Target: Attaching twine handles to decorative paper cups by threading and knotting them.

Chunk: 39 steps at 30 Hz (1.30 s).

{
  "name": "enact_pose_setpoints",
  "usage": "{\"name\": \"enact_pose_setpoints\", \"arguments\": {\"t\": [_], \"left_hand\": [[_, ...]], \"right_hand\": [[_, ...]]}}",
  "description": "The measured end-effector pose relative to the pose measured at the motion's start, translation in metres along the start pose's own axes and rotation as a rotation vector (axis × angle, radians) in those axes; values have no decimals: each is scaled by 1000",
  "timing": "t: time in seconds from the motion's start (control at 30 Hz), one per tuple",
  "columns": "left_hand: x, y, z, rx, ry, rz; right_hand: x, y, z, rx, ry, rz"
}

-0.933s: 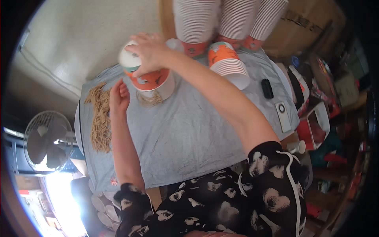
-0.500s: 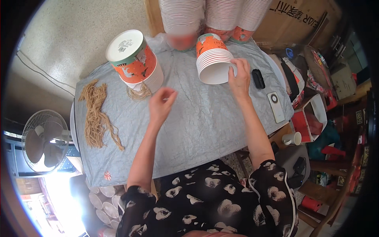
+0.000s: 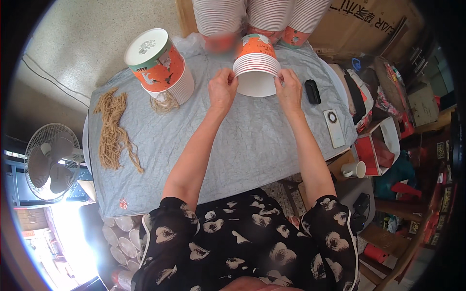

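Looks like a home workroom: cloth-covered worktop (image 3: 174, 140), stacked paper tubs (image 3: 219, 17) at 12 o'clock, cardboard (image 3: 357, 36) at 1–2, household fan (image 3: 52, 162) at 9, mug (image 3: 357, 169) at 3–4.

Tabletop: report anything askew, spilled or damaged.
At the near-left corner of the grey tablecloth is a small red patch; stain or scrap, I cannot tell. The twine bundle at the left straggles untidily. The nested paper buckets lie tipped, but the left hand and right hand grip their rim.
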<state>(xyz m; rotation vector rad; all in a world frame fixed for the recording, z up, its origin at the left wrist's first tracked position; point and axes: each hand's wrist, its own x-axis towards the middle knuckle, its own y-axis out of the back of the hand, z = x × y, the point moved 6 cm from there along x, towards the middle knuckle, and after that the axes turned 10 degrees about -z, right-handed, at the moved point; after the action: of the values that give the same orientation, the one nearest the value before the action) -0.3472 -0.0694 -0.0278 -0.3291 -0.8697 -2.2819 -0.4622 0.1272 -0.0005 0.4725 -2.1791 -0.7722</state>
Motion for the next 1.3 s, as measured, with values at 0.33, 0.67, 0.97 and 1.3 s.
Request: {"name": "enact_pose_setpoints", "arguments": {"t": [0.33,0.67,0.97,1.3], "left_hand": [[-24,-5,25,255,18,-118],[-100,98,53,-46,166,-137],[-184,150,19,-255,488,-142],[-249,141,-30,-517,661,-318]], "right_hand": [[-14,4,11,50,-156,-198],[-71,43,-70,941,-55,-554],[-127,-13,-142,998,23,-554],[-150,-41,-158,718,44,-722]]}}
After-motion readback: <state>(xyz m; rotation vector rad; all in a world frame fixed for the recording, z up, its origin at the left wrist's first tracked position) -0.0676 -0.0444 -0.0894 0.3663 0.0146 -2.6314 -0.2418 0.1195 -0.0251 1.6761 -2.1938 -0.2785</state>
